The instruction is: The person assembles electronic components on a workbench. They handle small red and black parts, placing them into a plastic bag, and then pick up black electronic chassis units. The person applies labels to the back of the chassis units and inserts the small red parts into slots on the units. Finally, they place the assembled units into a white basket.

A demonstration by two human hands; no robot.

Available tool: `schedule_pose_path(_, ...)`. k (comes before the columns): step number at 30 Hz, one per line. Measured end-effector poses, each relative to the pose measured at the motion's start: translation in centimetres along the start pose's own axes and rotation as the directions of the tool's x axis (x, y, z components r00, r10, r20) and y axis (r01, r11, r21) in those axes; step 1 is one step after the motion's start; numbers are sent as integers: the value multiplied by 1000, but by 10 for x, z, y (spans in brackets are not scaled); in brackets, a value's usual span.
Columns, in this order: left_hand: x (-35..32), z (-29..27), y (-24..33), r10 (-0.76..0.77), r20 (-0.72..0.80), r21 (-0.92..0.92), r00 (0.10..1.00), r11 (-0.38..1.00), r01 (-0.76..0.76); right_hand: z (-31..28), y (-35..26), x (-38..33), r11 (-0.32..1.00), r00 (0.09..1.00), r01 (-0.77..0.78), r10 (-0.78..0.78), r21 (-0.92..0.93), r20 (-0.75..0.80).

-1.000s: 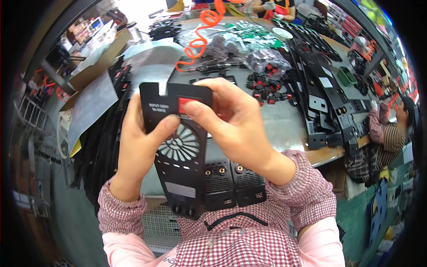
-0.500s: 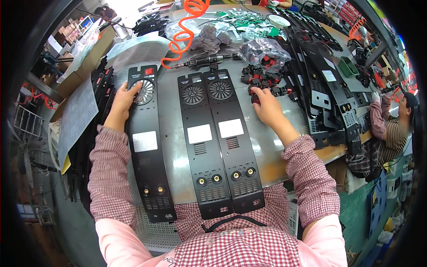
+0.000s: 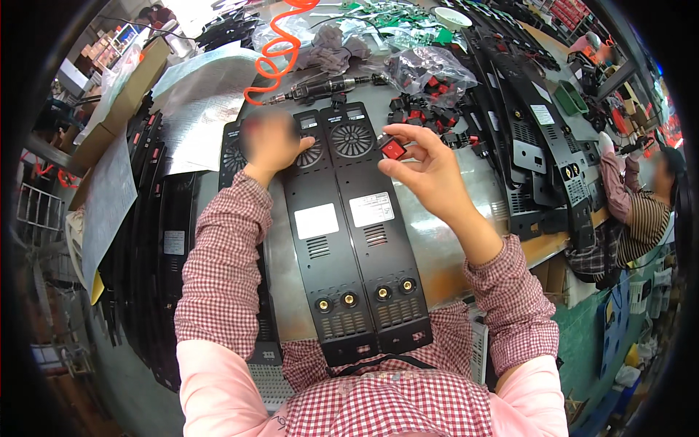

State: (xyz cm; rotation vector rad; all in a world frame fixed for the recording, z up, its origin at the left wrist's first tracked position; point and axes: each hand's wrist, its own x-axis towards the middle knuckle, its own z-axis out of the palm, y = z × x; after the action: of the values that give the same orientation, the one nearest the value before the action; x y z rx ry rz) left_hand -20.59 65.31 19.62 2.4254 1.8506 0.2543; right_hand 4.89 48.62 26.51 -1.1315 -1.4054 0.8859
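Observation:
My right hand pinches a small red-and-black rocker switch between thumb and fingers, held above the table just right of the panels. Two long black metal panels lie side by side, the middle panel and the right panel, each with a round fan grille, a white label and brass-coloured fittings. A third, left panel lies partly hidden under my left forearm. Over the upper ends of the left and middle panels is my left hand, thumb out by the middle grille; its fingers are blurred.
Loose red-and-black switches are heaped behind my right hand, near a clear plastic bag. A power screwdriver lies beyond the panels, by an orange coiled hose. Stacked panels fill the right side, where a co-worker sits.
My right hand has lifted a switch from the heap and brought it left and nearer the panels. Off the left panel's grille, my left hand has moved right toward the middle panel.

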Motion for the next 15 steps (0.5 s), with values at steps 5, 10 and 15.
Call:
schedule_pose_path(5, 15, -22, 14, -132, 229, 28, 964, 991, 129, 13, -37, -9, 991, 999, -39, 34, 131, 35)
schedule_pose_path(10, 18, -31, 21, -201, 244, 16, 949, 979, 203, 22, -57, -19, 994, 999, 41, -43, 100, 16)
schedule_pose_path(15, 10, -48, 2, -152, 131, -378, 980, 906, 191, 15, -66, -26, 998, 998, 59, -59, -2, -7)
